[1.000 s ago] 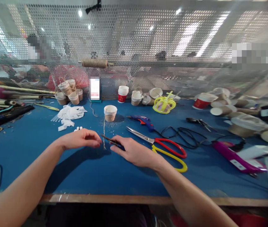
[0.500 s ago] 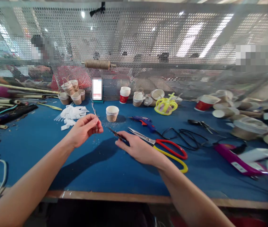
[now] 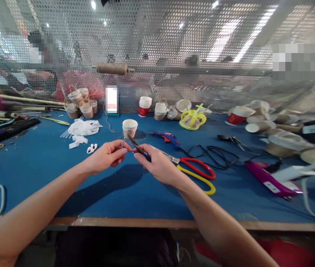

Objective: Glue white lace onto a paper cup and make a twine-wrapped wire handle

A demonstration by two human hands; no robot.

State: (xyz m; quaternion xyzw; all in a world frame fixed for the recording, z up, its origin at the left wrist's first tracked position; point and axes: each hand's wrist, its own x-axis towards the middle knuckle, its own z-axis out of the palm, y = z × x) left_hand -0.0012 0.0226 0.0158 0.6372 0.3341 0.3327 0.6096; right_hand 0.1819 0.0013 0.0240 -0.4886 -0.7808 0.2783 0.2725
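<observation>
My left hand (image 3: 111, 155) is closed, its thumb and index finger close together beside the right hand's fingertips. Whatever it pinches, if anything, is too small to make out. My right hand (image 3: 157, 163) grips a slim dark tool (image 3: 136, 144) with a pointed end, which looks like small scissors or tweezers. Its tip points up and left, in front of a small paper cup (image 3: 130, 128) wrapped in brown twine. A thin strand of twine (image 3: 109, 124) lies on the table behind the left hand. Big scissors (image 3: 196, 168) with red and yellow handles lie partly behind the right hand.
White strips (image 3: 82, 128) and a small white looped object (image 3: 92, 148) lie left. A blue glue gun (image 3: 165, 138) and its black cord lie right. Twine-wrapped cups (image 3: 81, 104), a phone (image 3: 112, 99), red cups (image 3: 145, 107) and a yellow crown-shaped piece (image 3: 192, 118) stand along the mesh.
The twine strand has left my left hand and lies on the table. My left hand has moved right, close to the dark tool. The tool's tip now points more upward.
</observation>
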